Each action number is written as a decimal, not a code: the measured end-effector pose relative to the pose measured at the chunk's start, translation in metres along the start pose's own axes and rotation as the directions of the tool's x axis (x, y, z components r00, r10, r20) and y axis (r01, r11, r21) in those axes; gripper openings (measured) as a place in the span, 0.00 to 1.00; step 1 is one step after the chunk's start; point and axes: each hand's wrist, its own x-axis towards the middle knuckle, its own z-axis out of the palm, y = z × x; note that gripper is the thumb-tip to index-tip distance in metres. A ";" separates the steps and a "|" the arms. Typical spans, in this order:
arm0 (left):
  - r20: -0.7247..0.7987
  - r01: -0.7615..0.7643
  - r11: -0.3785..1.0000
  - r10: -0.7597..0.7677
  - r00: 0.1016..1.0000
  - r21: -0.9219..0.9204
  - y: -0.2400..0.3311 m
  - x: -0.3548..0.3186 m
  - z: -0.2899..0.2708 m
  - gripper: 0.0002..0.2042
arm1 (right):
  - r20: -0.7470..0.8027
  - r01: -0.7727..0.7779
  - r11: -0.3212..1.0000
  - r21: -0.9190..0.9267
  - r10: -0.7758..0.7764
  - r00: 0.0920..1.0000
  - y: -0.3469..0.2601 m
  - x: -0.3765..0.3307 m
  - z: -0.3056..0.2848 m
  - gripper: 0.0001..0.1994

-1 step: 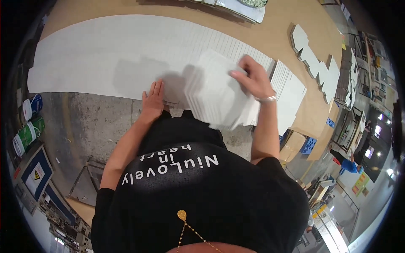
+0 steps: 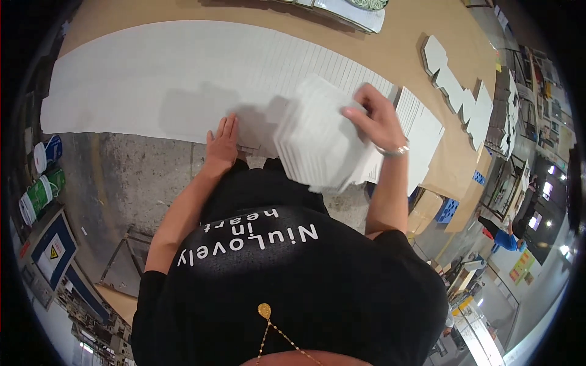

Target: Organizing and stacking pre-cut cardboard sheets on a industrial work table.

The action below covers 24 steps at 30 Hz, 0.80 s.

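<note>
My right hand [image 2: 378, 122] grips the right edge of a fanned stack of white cardboard sheets [image 2: 323, 137], thumb on top. The stack is tilted above the table's near edge and slightly blurred. My left hand [image 2: 222, 141] lies flat, fingers stretched out, on the near edge of a long overlapping row of white sheets [image 2: 140, 79]. This row runs along the table to the left, its edges showing as fine lines toward the right. Under and beyond my right wrist, more white sheets [image 2: 421, 128] lie fanned out. The right hand's other fingers are partly hidden.
The brown tabletop [image 2: 427, 18] carries several angular white pieces [image 2: 450, 88] at the right and a stack with a green coil [image 2: 366, 5] at the far edge. Buckets [image 2: 41, 192] stand at the left. A person in blue [image 2: 505, 240] is far off at the right.
My right hand and the stack of cardboard sheets have shifted slightly right and toward me. My left hand has stayed in place.
</note>
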 end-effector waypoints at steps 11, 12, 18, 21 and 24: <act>-0.004 0.020 1.000 -0.020 1.000 -0.013 0.004 -0.002 -0.004 0.32 | 0.225 0.167 0.978 -0.129 -0.135 0.965 0.061 0.069 0.074 0.19; 0.047 0.008 0.999 -0.006 0.999 -0.037 0.006 0.002 -0.009 0.32 | 0.198 0.159 0.975 -0.155 -0.127 0.972 0.093 0.084 0.096 0.18; -0.012 -0.036 0.994 0.035 0.999 -0.100 -0.005 -0.007 -0.012 0.27 | 0.149 0.162 0.945 -0.285 -0.124 0.981 0.155 0.123 0.152 0.17; -0.075 -0.035 0.992 0.026 0.997 -0.122 -0.006 -0.009 -0.009 0.29 | 0.203 0.122 0.919 -0.375 -0.047 0.978 0.150 0.123 0.146 0.20; -0.073 -0.012 0.995 0.005 0.997 -0.098 -0.006 -0.009 -0.009 0.31 | 0.222 0.099 0.920 -0.380 -0.013 0.975 0.148 0.127 0.146 0.21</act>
